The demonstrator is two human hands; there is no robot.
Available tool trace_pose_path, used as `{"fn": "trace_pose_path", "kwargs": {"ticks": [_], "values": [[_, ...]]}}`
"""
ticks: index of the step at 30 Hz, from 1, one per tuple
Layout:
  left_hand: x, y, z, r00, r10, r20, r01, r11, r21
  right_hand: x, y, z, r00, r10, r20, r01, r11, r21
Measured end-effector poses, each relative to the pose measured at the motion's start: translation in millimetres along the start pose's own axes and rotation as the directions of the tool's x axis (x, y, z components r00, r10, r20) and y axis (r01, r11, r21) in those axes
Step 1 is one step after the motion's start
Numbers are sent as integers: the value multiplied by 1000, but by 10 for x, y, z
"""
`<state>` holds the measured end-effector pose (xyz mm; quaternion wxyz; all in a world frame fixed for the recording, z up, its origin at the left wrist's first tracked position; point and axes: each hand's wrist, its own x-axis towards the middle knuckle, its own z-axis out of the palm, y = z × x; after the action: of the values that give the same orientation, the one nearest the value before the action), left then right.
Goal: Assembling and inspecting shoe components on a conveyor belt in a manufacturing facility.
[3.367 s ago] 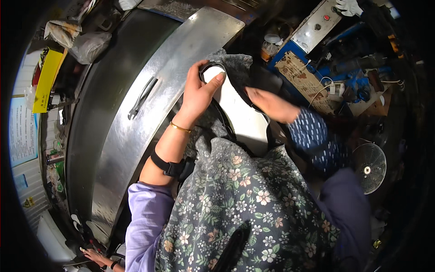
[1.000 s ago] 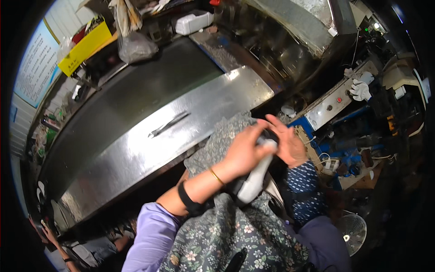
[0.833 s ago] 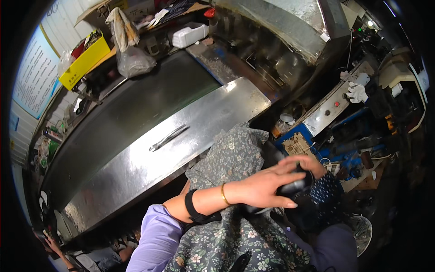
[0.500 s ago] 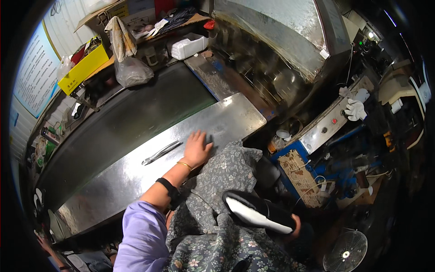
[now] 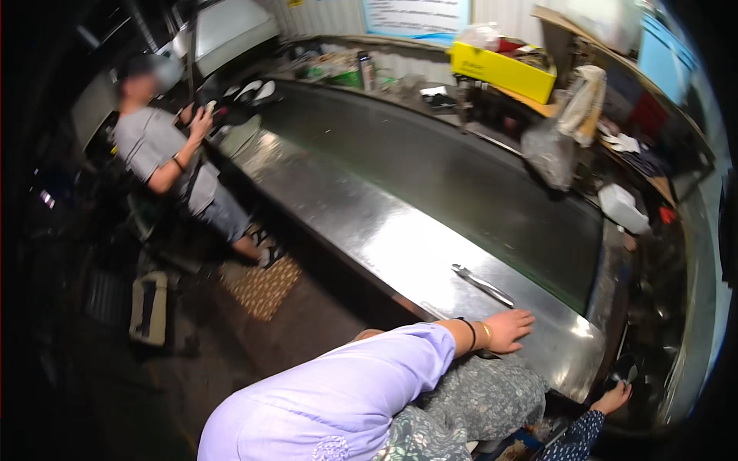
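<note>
My left hand [image 5: 509,330] lies flat on the shiny metal tabletop [image 5: 354,203], fingers stretched out and holding nothing. Its wrist wears a gold bracelet and a black band below a lilac sleeve. Just beyond the hand, apart from it, rests a silver hand tool [image 5: 483,286] shaped like pliers. At the lower right, my right hand [image 5: 613,398] comes out of a dark dotted sleeve, fingers closed around a small greyish thing beside the table's end. Blur hides what that is. Grey floral cloth [image 5: 484,392] covers my lap next to the table edge.
A person [image 5: 157,146] in a grey shirt stands at the table's far left, hands raised. The long dark surface [image 5: 430,165] runs behind the metal strip. A yellow box [image 5: 503,71], hanging plastic bag [image 5: 550,150] and white jug [image 5: 623,207] line the back. Patterned matting [image 5: 261,288] lies on the floor.
The view has swung left, bringing the other person into sight. My left hand still rests by the tool. My right hand is now farther out, and the black-and-white, shoe-like thing beside it no longer shows.
</note>
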<state>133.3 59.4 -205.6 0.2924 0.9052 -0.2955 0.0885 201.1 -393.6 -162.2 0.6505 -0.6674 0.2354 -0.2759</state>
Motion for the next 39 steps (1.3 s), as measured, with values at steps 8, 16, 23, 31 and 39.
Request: {"fn": "trace_pose_path", "kwargs": {"ticks": [8,16,23,31,39], "values": [[-93,-34,10,995,-80,56,79,997,27,-1352,403,1397,612,66,788,787,39,-615],[-46,-34,-4,998,-49,42,48,999,17,-1438,353,1350,648,-2,762,760,67,-646],[-39,-65,20,997,-65,41,65,998,1,-1450,408,1323,646,-20,763,760,110,-641],[-56,-81,56,998,-58,31,57,998,30,-1473,466,1275,647,-44,762,760,127,-638],[-26,-83,60,998,-46,38,45,998,37,-1454,443,1274,645,-69,761,761,150,-631]]}}
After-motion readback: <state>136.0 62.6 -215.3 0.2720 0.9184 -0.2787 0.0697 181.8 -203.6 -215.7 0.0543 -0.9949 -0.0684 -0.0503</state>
